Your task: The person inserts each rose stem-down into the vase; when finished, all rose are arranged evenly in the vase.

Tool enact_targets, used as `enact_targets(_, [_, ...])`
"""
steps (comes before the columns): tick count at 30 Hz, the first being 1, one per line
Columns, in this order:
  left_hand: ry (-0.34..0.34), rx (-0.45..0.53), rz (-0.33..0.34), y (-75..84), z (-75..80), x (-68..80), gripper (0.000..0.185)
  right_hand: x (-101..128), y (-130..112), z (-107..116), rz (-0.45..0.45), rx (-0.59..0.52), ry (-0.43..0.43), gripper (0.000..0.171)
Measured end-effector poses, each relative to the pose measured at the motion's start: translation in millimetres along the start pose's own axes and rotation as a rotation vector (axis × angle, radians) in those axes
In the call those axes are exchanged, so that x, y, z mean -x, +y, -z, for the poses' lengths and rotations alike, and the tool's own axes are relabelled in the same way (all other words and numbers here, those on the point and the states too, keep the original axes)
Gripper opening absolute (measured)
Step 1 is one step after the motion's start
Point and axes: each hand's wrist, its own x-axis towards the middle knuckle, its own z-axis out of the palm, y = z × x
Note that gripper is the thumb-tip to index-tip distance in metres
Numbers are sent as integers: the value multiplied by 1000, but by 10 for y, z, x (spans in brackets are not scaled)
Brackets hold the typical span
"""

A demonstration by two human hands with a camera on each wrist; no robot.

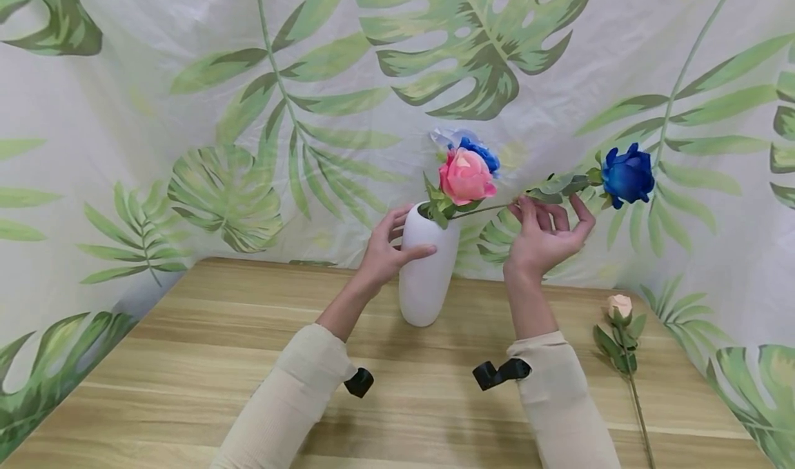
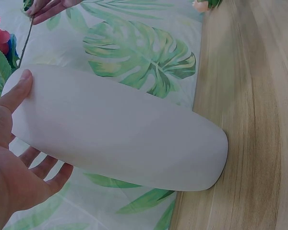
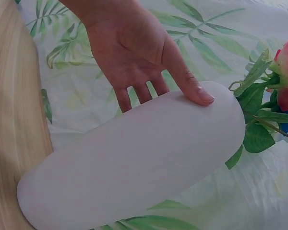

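A tall white vase (image 1: 428, 276) stands on the table, and my left hand (image 1: 388, 248) grips it near the top, thumb in front and fingers around the far side. Out of its mouth rise a pink rose (image 1: 466, 176) and, partly hidden behind that, a blue flower (image 1: 486, 155). To the right of the vase, my right hand (image 1: 546, 238) pinches the leafy stem of a blue rose (image 1: 627, 174). The stem slants nearly level, its lower end reaching the vase mouth; leaves hide exactly where it ends. The left wrist view shows the thumb against the vase wall (image 2: 120, 129).
A peach rose (image 1: 620, 306) with a long stem lies on the right side of the wooden table (image 1: 205, 372). Behind the table hangs a leaf-patterned cloth (image 1: 348, 131). Black camera mounts (image 1: 499, 374) sit at both wrists.
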Motion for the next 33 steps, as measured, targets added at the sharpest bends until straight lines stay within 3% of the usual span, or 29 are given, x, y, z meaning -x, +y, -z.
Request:
enact_targets(11, [3,-1,-2,-20,-5,1,79,98,81,-57,73,44,-138,57])
enact_targets(21, [4,-4,-8,-11,-4,-3,79,116,99,-102,81,26,-164,57])
enact_targets(33, [7,-13,0,-10,-8,-3,78,134,135,-142,128,82,-218,55])
